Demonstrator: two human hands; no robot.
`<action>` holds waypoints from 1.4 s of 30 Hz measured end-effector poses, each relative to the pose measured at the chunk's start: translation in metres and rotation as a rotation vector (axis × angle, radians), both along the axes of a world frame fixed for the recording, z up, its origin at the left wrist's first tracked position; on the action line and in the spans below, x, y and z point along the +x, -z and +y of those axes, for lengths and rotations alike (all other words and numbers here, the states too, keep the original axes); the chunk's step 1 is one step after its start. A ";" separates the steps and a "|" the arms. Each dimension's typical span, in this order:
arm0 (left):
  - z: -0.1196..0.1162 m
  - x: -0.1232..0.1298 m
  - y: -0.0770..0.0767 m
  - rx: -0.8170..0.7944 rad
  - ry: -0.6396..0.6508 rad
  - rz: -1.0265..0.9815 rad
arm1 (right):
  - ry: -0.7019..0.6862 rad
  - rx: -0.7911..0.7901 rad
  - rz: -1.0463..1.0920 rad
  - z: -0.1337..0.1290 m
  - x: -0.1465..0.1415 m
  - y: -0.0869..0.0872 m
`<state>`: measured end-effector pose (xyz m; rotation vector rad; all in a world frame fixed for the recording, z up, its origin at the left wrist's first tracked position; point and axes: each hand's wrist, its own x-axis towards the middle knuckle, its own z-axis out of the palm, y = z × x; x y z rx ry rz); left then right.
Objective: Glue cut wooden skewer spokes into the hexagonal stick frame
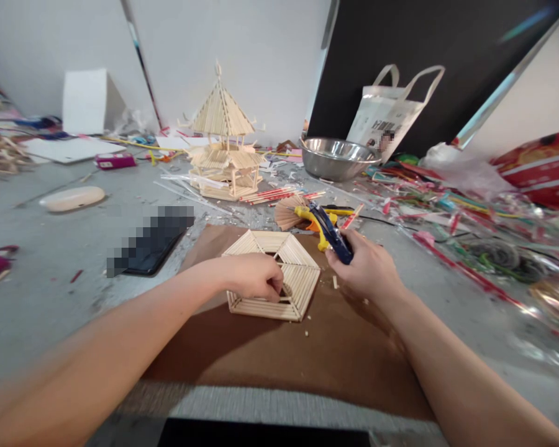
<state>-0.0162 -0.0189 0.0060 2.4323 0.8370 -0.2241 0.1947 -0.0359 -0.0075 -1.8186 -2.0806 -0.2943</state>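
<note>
On a brown board (265, 357) lies a flat hexagonal panel (302, 276) built of thin pale wooden sticks, with gaps near its middle. My left hand (261, 277) reaches over it, fingers curled together at the central opening. Whatever those fingertips may pinch is hidden. Just right of the panel, my right hand (370, 261) is wrapped round a blue-and-yellow hand tool (333, 236). The tool points up and away to the left, its exact kind unclear. Beyond its tip sits a tan pleated fan-shaped piece (287, 213).
A stick-built pagoda model (223, 146) stands behind the board. Farther right are a metal bowl (338, 158) and a white tote bag (377, 118). A dark phone (156, 245) lies left of the board. Tangled strips and wires (489, 251) cover the right side.
</note>
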 end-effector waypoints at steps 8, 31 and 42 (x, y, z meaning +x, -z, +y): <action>0.000 0.001 0.001 -0.019 0.023 -0.039 | -0.002 0.006 -0.003 0.000 -0.001 0.001; 0.001 0.000 0.003 -0.028 0.057 -0.038 | -0.017 -0.045 -0.012 -0.001 -0.002 0.001; 0.002 0.000 0.003 -0.018 0.053 -0.040 | -0.026 -0.036 -0.027 0.001 0.001 0.005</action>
